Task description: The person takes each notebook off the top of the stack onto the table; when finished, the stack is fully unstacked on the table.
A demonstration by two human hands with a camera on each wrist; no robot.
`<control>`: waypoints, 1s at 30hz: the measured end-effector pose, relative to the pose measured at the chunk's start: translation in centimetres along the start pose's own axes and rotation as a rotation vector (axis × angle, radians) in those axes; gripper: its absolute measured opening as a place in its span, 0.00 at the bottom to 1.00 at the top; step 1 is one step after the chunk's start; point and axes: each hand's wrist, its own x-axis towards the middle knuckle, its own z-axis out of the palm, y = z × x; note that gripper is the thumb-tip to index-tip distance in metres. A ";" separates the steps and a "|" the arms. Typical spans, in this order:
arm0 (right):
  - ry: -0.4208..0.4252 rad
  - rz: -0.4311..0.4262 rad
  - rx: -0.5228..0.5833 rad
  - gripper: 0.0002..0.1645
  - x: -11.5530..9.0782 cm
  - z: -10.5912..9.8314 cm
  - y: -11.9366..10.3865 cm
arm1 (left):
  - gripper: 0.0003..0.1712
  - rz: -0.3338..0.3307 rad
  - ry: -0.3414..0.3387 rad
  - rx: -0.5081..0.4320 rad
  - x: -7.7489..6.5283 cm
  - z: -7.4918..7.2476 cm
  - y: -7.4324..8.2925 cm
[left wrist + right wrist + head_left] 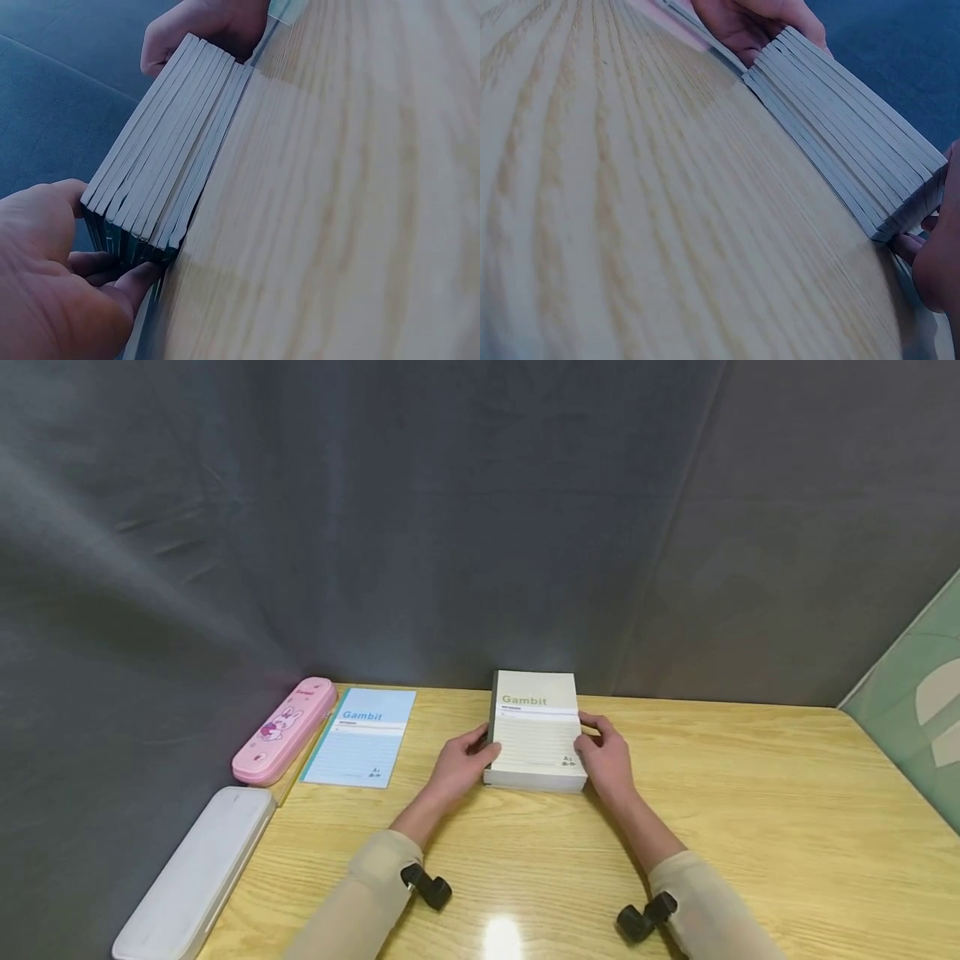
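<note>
A thick stack of notebooks (536,727), its cream top cover printed "Gambit", rests on the table toward the far edge. My left hand (463,764) grips the stack's left side, the thumb at the top cover's edge and the fingers along the side. On the opposite side my right hand (609,758) holds it the same way. The left wrist view shows the layered page edges (161,146), with fingers low against the spine side. In the right wrist view, the fingertips of the right hand (934,262) are at the stack's lower corner.
A light blue "Gambit" notebook (358,739) lies flat to the left. Beside it are a pink pencil case (285,731) with a rabbit picture and a long white case (197,872). A dark curtain (480,527) hangs behind the wooden table (750,793); a green patterned panel (911,693) stands right.
</note>
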 end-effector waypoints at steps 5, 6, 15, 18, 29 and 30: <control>-0.023 0.004 0.077 0.30 0.2 0.1 0.4 | 0.36 -0.008 0.008 0.004 0.4 0.0 -0.1; -0.027 0.004 0.089 0.30 0.2 0.1 0.5 | 0.36 -0.005 0.008 -0.003 0.5 -0.1 0.0; 0.004 -0.015 0.101 0.25 0.2 0.1 0.7 | 0.29 0.039 0.031 0.066 1.4 0.2 0.5; 0.016 -0.038 0.078 0.24 0.3 0.1 0.7 | 0.28 0.049 0.030 0.098 1.4 0.1 0.9; -0.001 -0.068 0.049 0.25 -0.1 -0.4 1.1 | 0.28 0.036 0.018 0.129 1.3 -0.1 1.6; 0.001 -0.067 0.049 0.25 -0.2 -0.4 1.1 | 0.27 0.035 0.016 0.135 1.3 -0.1 1.6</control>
